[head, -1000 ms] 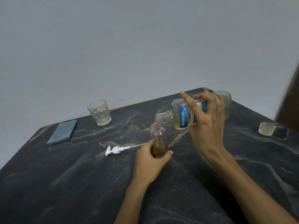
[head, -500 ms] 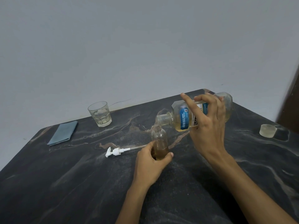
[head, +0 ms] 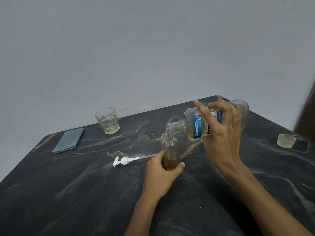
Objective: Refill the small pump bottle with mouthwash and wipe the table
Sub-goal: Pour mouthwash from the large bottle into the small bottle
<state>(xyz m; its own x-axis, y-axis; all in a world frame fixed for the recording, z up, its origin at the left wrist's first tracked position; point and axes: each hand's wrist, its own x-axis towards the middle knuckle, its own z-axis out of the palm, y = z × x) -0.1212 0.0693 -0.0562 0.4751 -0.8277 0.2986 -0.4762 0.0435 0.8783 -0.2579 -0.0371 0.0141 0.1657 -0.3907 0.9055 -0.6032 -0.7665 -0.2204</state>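
Small bottle [head: 171, 151] upright, gripped by left hand [head: 161, 174]; right hand [head: 221, 133] holds tilted mouthwash bottle [head: 196, 126], index finger extended.

mouthwash bottle [head: 196, 128] | blue label: "FOR THE WHOLE MOUTH"

Matt dark marble-look table [head: 68, 193], clear glossy plastic mouthwash bottle [head: 196, 128], clear small bottle [head: 169, 147], white plastic pump [head: 123, 161], clear faceted glass [head: 107, 120], soft blue cloth [head: 69, 140]

Dim, even, soft light; faint shadows; wide-angle bending at the edges; dark blurred strip at far right
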